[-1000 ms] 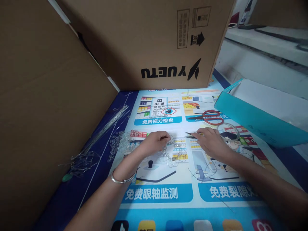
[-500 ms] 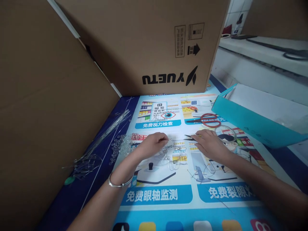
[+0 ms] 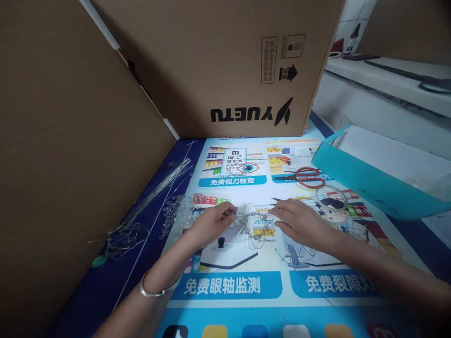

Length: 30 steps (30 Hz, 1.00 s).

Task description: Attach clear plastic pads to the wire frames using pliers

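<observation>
Head view: the beaded wire piece [image 3: 256, 232] lies on the printed mat [image 3: 232, 317], in the gap between the hands. At its left edge, the left hand [image 3: 219, 220] pinches a wire, thumb and fingers together. By its right edge, the right hand [image 3: 299, 220] has fingers extended, thumb slightly apart; whether it grips the dark-tipped tool [image 3: 275, 201] behind it, I cannot tell. Loose beads [image 3: 172, 211] crowd the left; red-handled scissors [image 3: 301, 177] and a teal box [image 3: 373, 180] bound the right, cardboard panels [image 3: 197, 61] the far side.
</observation>
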### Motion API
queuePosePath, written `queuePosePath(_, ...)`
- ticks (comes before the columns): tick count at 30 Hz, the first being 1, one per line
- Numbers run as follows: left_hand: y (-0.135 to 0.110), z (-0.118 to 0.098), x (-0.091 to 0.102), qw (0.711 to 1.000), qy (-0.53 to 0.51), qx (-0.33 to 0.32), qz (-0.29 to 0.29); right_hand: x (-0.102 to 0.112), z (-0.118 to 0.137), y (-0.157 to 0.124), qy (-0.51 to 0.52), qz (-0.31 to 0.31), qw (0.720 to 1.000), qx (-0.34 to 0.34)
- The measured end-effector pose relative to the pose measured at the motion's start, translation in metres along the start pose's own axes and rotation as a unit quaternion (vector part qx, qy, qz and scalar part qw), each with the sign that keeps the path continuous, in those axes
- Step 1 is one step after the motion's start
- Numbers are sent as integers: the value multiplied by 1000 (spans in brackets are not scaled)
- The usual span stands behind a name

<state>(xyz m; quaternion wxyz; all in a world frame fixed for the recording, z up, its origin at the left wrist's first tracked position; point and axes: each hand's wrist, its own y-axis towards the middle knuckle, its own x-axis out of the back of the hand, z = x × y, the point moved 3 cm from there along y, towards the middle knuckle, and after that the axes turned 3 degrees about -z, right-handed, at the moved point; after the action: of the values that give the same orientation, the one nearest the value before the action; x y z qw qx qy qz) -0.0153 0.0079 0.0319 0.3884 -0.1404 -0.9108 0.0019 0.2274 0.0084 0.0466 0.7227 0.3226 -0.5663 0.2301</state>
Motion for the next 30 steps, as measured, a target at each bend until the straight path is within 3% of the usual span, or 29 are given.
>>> queuePosePath(10,-4,-6,-7,999,41,35,-5,-30,23,46,30,-7,997,72)
queuePosePath(19,-9,-17,-11,997,76,4,-3,-51,18,47,80,-75,992,66)
queuePosePath(25,-14,-27,-17,985,168,-44,-24,-56,17,47,78,-66,993,61)
queuePosePath(30,-14,-28,-19,986,158,-45,-17,-57,17,47,64,-51,995,52)
